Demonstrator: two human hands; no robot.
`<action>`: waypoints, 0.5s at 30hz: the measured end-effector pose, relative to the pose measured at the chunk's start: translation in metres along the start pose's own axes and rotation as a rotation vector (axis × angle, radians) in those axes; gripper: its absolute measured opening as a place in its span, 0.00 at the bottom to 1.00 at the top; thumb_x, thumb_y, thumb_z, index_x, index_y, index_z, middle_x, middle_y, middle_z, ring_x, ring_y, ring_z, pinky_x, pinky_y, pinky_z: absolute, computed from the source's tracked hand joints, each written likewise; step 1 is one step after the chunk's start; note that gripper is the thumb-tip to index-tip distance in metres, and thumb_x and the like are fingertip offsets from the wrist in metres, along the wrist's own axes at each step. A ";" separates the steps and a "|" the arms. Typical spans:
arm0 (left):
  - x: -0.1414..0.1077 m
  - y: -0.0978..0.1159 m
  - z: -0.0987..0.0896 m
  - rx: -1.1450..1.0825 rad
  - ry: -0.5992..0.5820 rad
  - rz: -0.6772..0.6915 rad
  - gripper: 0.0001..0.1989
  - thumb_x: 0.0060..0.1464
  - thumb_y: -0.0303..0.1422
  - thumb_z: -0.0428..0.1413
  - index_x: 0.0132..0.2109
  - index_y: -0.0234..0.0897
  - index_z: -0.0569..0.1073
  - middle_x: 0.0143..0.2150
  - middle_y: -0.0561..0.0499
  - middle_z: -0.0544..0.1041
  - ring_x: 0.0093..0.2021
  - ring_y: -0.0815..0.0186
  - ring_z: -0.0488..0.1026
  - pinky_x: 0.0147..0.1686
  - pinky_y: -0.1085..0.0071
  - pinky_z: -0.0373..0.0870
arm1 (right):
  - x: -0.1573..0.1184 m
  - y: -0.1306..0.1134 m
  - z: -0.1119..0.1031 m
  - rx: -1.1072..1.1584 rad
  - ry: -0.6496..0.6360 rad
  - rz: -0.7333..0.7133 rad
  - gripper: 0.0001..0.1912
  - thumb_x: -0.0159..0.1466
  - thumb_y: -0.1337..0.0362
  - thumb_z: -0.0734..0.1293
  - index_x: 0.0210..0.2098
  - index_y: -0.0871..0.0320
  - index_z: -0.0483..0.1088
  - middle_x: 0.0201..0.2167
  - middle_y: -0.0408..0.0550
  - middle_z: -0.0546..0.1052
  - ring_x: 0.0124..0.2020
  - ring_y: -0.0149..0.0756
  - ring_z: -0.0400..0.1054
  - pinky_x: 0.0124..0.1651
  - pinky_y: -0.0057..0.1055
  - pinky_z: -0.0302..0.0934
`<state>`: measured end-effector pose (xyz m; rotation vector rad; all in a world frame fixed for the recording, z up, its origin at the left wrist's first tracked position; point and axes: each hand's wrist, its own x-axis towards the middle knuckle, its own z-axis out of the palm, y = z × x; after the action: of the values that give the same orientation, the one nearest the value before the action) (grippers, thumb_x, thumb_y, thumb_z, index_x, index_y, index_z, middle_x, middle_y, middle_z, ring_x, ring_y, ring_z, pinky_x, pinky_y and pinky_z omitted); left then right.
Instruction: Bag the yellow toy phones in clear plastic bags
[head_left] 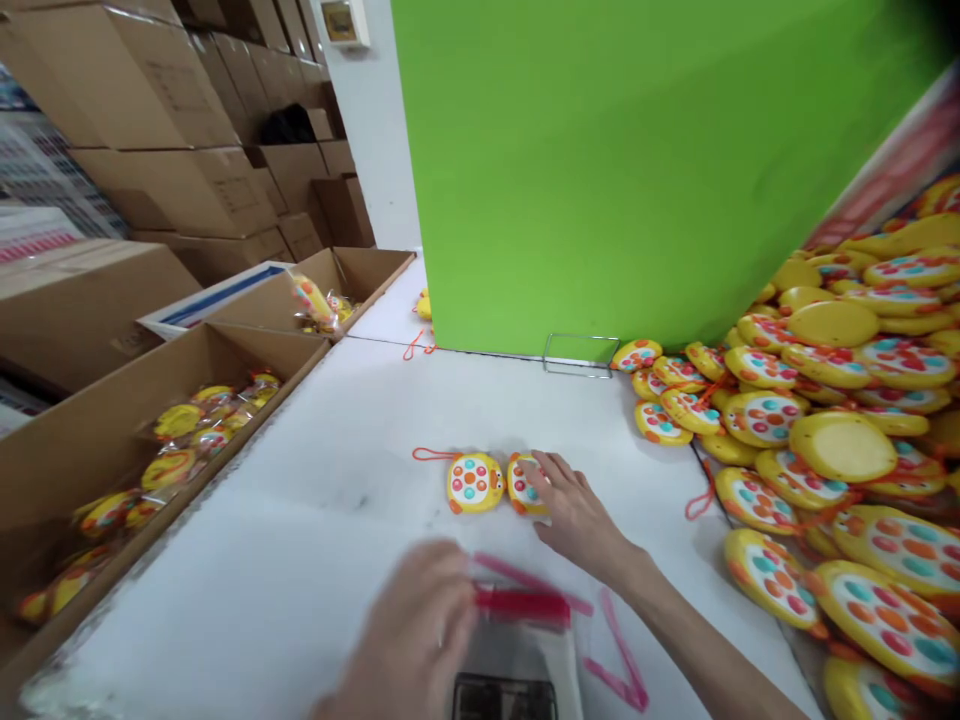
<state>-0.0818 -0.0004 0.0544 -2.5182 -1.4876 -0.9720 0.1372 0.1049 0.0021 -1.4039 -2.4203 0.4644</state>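
Observation:
Two yellow duck-shaped toys with coloured round buttons lie on the white tabletop. The left duck toy (474, 482) has an orange loop stretching to its left. My right hand (574, 505) is closed over the right edge of the other duck toy (521, 484), hiding part of it. My left hand (420, 630) is smeared by motion at the bottom, so its fingers do not show clearly. Beside it is a flat clear thing with a red edge (523, 604), with a dark rectangle (504, 698) below. Pink strips (616, 640) lie around it.
A large pile of duck toys (840, 370) fills the right side. On the left, an open cardboard box (45, 480) holds several bagged toys. A green panel (600, 180) stands at the back with a wire frame (579, 356) at its foot. Cartons (172, 90) are stacked behind.

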 end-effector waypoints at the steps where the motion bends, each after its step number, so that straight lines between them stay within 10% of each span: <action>1: -0.021 0.012 0.027 0.016 -0.042 0.118 0.09 0.58 0.34 0.46 0.38 0.38 0.70 0.39 0.48 0.78 0.41 0.63 0.74 0.41 0.69 0.71 | 0.007 0.000 0.004 0.019 -0.006 0.000 0.38 0.47 0.82 0.62 0.57 0.60 0.58 0.60 0.60 0.59 0.61 0.56 0.48 0.55 0.56 0.52; 6: -0.096 0.041 0.115 0.217 -0.025 0.074 0.12 0.57 0.26 0.45 0.45 0.33 0.71 0.36 0.46 0.78 0.37 0.62 0.74 0.37 0.67 0.69 | 0.008 0.004 0.002 0.244 -0.015 0.064 0.28 0.55 0.77 0.60 0.55 0.57 0.58 0.52 0.55 0.69 0.53 0.47 0.61 0.53 0.47 0.58; 10: -0.097 0.042 0.120 0.078 -0.098 -0.049 0.11 0.54 0.21 0.45 0.35 0.37 0.71 0.28 0.50 0.74 0.29 0.63 0.70 0.30 0.69 0.66 | -0.023 -0.001 -0.007 0.522 0.014 0.193 0.20 0.64 0.59 0.56 0.55 0.57 0.55 0.44 0.49 0.73 0.41 0.37 0.69 0.43 0.32 0.66; 15: -0.081 0.043 0.107 -0.049 -0.111 -0.111 0.08 0.46 0.21 0.49 0.28 0.39 0.63 0.24 0.53 0.72 0.25 0.64 0.68 0.25 0.69 0.66 | -0.072 -0.023 -0.002 1.220 0.134 0.747 0.25 0.59 0.46 0.61 0.48 0.57 0.63 0.42 0.50 0.74 0.40 0.41 0.68 0.35 0.29 0.66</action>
<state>-0.0224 -0.0477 -0.0635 -2.5872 -1.6702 -0.9076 0.1541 0.0314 0.0065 -1.4835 -0.9376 1.5679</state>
